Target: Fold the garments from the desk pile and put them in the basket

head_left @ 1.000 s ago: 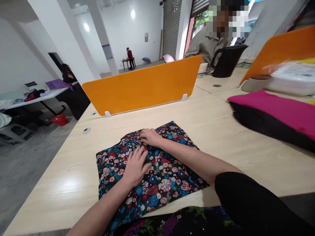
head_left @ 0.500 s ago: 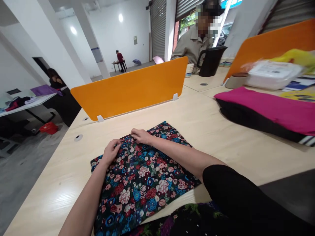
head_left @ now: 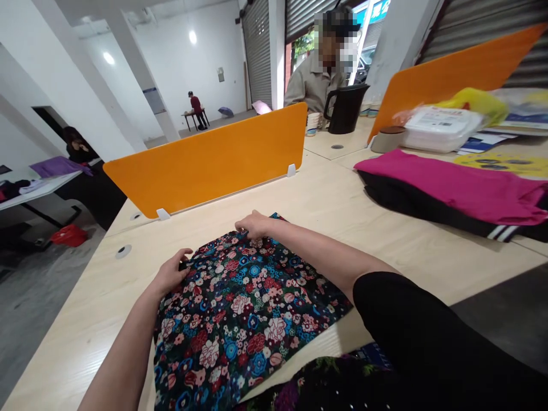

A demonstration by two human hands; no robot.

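Note:
A folded piece of dark floral fabric [head_left: 240,302], patterned with pink, red, white and blue flowers, lies on the pale wooden table before me. At its far left corner my left hand [head_left: 172,273] pinches the edge between thumb and fingers. My right hand [head_left: 256,225] is closed on the far edge, farther right, and the cloth there is slightly lifted. The right forearm crosses over the fabric's right side. Whether the cloth is a garment I cannot tell.
An orange divider [head_left: 205,162] stands beyond the fabric. To the right lie folded pink and black clothes [head_left: 445,188], a white plastic box [head_left: 443,127] and a brown-lidded container [head_left: 388,138]. A person [head_left: 314,80] sits across, behind a black jug [head_left: 346,108] and paper cups [head_left: 312,123].
My hands have moved apart along the far edge, the left one out to the corner. The far edge is lifted and bunched a little more. The view has shifted right.

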